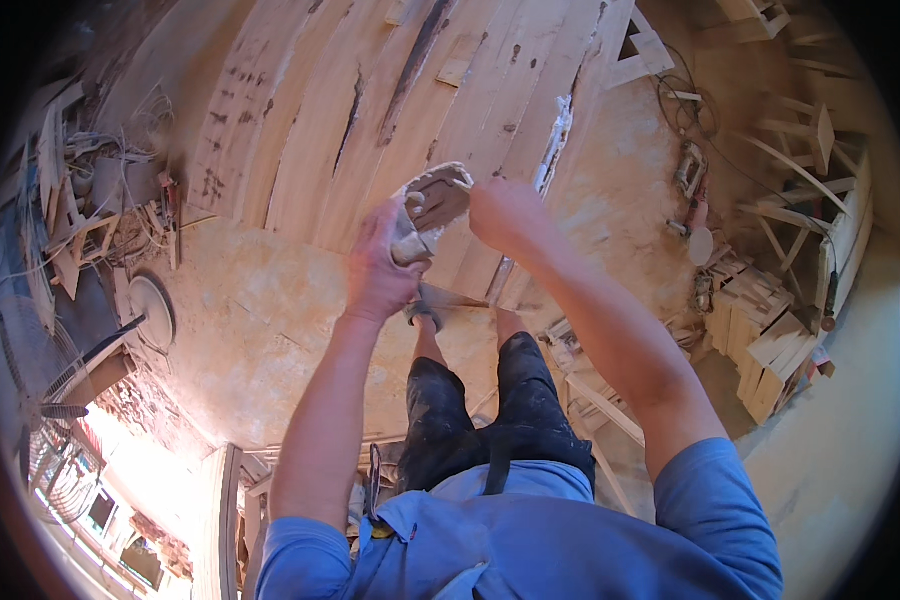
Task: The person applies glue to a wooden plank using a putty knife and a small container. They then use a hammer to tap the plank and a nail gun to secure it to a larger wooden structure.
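Note:
My left hand (380, 268) is wrapped round a rough-edged, pale container (440, 205) with whitish stuff caked on its rim and inside. It is tilted, so its inside shows. At its right rim my right hand (505, 215) is closed on a thin stick-like tool (463, 184); most of that tool is hidden by the fingers. Below and beyond both hands lies a large panel of wooden planks (370, 90) with dark knots and cracks. A thick white smear of paste (555, 145) runs along a seam near the panel's right side.
A power tool (692, 175) with a cable lies on the dusty floor at the right. Wood offcuts (760, 330) are piled beyond it. Scrap wood (60, 215) and a fan (55, 410) stand at the left. My feet are at the panel's near edge.

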`<state>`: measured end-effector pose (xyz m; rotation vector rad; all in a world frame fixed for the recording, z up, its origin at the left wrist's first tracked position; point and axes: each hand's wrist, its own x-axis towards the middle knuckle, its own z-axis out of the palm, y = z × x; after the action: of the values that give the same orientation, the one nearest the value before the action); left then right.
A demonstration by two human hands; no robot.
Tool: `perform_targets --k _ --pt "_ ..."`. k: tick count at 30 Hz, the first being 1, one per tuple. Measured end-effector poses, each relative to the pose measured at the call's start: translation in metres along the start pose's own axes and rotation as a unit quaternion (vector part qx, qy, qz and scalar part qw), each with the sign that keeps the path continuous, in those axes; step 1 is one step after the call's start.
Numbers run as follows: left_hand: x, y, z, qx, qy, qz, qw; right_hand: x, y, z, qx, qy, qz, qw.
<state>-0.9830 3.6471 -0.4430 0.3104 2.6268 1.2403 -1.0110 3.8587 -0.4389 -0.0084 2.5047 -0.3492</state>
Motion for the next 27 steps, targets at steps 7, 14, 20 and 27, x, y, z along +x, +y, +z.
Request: perform_targets --k 7,14,20,27 --pt "-0.003 -0.005 -0.005 0.003 0.004 0.021 1.000 0.024 -0.004 0.013 0.033 -0.058 -0.004 0.998" --pt "-0.003 -0.008 -0.003 -0.001 0.012 0.039 0.999 0.077 -0.020 -0.007 0.043 -0.258 0.013 0.965" --pt "0.007 -0.005 -0.004 -0.024 -0.004 0.012 1.000 0.084 -0.008 0.017 0.121 -0.328 -0.001 0.937" --pt "0.010 0.001 -0.007 -0.016 -0.028 -0.044 0.999 0.081 0.023 0.037 0.237 -0.325 -0.012 0.915"
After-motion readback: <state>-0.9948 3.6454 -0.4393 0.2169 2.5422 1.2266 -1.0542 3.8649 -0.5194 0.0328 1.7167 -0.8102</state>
